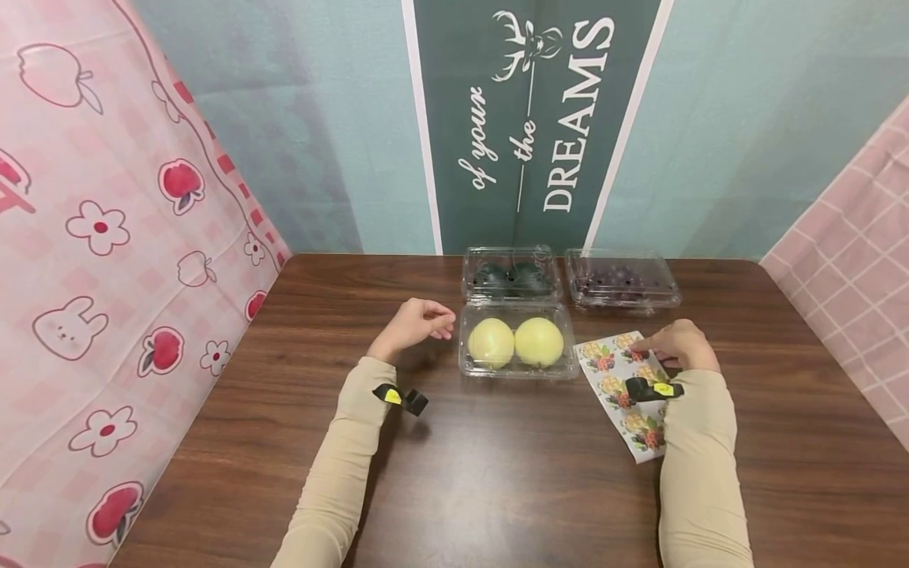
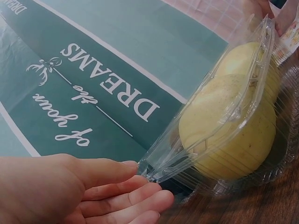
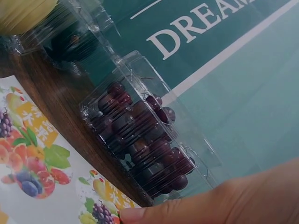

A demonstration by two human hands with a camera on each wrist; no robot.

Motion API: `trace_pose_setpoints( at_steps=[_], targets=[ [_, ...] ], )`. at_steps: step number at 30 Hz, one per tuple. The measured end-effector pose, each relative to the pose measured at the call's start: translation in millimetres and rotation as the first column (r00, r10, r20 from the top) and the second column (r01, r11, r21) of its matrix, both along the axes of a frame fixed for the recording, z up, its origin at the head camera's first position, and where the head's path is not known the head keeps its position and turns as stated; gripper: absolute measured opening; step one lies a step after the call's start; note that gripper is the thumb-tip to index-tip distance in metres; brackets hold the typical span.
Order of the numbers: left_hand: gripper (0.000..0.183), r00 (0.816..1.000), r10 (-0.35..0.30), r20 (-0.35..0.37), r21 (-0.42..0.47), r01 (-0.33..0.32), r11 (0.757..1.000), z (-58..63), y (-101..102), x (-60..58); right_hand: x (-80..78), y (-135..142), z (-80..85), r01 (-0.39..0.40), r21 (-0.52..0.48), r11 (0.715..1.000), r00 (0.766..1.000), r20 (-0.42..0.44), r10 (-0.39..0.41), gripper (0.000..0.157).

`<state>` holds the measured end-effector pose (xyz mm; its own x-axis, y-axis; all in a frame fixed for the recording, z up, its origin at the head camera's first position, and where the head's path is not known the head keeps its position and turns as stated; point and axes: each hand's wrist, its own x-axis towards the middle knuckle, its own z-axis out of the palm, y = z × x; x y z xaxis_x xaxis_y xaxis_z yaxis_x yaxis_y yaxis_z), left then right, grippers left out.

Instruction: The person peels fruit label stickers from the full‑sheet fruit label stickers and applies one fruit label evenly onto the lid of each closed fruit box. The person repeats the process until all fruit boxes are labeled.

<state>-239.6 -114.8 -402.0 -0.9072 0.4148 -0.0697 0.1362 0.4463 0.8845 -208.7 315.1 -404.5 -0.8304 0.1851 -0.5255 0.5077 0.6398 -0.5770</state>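
Two round, pale-yellow fruits (image 1: 491,343) sit in a clear plastic clamshell box (image 1: 518,374) on the table. At its left side is my left hand (image 1: 420,322), thumb and fingers loosely extended, fingertips right at the box's edge in the left wrist view. My right hand (image 1: 678,344) is over a white sheet of fruit-picture stickers (image 1: 604,386) lying right of the box. In the right wrist view, the thumb (image 3: 159,213) touches a sticker near the sheet's edge. The other right fingers are hidden there, so I cannot tell whether they pinch it.
Behind the yellow fruits stands a clear box with dark green fruits (image 1: 529,278). To its right, another clear box holds purple-red grapes (image 3: 140,135). The brown wooden table (image 1: 511,473) ends at a printed green backdrop (image 1: 341,142). Patterned pink cloths hang on both sides.
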Motion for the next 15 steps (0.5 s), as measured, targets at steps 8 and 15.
trace_pose_setpoints(
  at_steps=[8,15],
  targets=[
    [0.030,1.000,0.019,0.013,0.006,-0.020,1.000,1.2,-1,1.8,1.0,5,2.7,-0.066,-0.103,0.992,0.997,-0.052,0.060,0.028],
    [0.030,1.000,0.024,0.003,0.012,-0.024,1.000,2.3,-2,0.6,3.6,12,10.6,-0.092,-0.106,0.990,0.994,-0.070,0.085,0.022]
  ],
)
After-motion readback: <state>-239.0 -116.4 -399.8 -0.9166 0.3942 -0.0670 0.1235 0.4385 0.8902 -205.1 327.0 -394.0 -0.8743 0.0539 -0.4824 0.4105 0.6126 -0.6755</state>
